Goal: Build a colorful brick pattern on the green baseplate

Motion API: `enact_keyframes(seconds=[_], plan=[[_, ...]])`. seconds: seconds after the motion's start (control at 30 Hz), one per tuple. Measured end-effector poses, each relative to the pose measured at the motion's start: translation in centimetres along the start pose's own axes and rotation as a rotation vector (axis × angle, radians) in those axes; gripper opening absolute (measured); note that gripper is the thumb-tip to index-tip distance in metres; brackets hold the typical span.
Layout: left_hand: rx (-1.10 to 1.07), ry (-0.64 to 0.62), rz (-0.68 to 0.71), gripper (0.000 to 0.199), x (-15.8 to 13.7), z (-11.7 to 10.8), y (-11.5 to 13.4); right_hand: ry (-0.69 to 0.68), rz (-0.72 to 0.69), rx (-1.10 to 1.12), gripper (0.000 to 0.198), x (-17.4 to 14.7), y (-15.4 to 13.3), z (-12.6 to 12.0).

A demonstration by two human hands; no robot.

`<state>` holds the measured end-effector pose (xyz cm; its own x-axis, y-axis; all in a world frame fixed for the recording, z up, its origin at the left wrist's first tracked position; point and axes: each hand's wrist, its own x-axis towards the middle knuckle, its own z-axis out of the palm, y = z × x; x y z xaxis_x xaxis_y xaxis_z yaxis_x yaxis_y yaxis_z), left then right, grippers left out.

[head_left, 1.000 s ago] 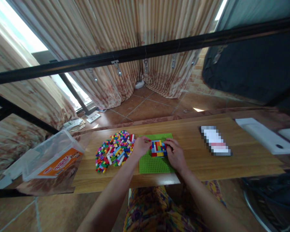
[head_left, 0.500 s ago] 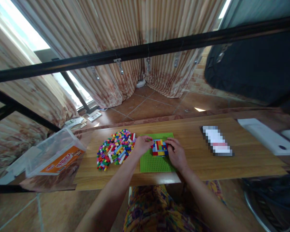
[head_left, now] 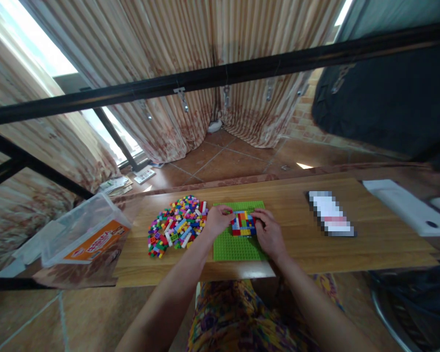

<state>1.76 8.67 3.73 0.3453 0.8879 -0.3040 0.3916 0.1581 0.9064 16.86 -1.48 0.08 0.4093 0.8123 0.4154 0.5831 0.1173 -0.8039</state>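
Observation:
A small build of toy bricks in red, yellow, blue and white sits over the green baseplate. My left hand is at its left edge, fingers closed against it. Spots of red show at those fingertips; whether they are a separate brick I cannot tell. On the opposite side, my right hand curls around the build's right edge, thumb and fingers touching it. Left of the baseplate lies a heap of loose toy bricks in many colours, close to my left wrist.
The wooden tabletop carries a phone with a pixelated screen to the right. A clear plastic box with an orange label stands at the left end. A white long object lies at the far right. A black bar crosses beyond the table.
Both hands stay at the brick build with hardly any movement. The whole view has shifted very slightly.

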Motion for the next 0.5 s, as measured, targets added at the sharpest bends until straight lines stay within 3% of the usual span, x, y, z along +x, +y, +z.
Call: enact_keyframes(seconds=[0.5], plan=[[0.044, -0.029, -0.018, 0.019, -0.06, 0.03, 0.84, -0.001, 0.000, 0.008, 0.029, -0.04, -0.06, 0.01]])
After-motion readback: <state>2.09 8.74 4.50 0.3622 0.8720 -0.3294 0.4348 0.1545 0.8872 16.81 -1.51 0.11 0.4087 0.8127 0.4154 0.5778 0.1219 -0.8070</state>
